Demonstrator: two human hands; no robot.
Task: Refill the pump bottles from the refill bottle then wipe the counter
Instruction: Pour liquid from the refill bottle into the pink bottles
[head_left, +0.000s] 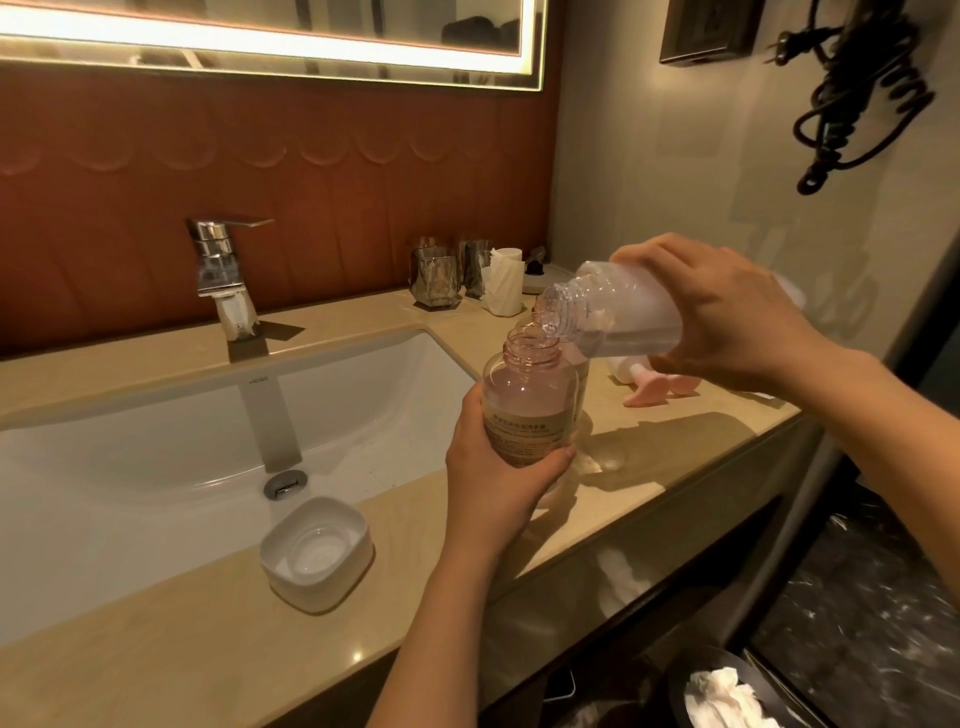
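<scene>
**At the counter's right end: refill bottle tipped over pump bottle**

Left of the left hand (498, 467), the sink basin (156, 441) is sunk into the counter (182, 649), and its right rim runs close to that hand. A white soap dish (317, 553) sits on the front strip of the counter, lower left of the left hand and apart from it. The counter's front edge passes under the left forearm. Beyond both hands, glass tumblers (436, 278) stand near the back wall. Right of the right hand (727, 317), the side wall closes off the counter. A bare patch of counter lies below the right forearm, reaching to the front edge.

The pump bottle (530, 395) is clear and pink-tinted, with a beige printed label and an open threaded neck. It is held upright. A second, similar bottle (582, 374) stands directly behind it; whether the two touch cannot be determined. The refill bottle (623, 317) is translucent and frosted. It is tilted with its mouth down and to the left, directly above the pump bottle's neck, with clear liquid at its lip. Pink pump heads (649, 392) lie on the counter beneath the right hand.

The left hand grasps the pump bottle's lower body, with the thumb across the bottom of the label. The bottle's base is hidden. The right hand grasps the refill bottle's body from above, with the fingers curled over it, clear of the counter. The two hands are apart, and the two bottle mouths nearly meet.
</scene>
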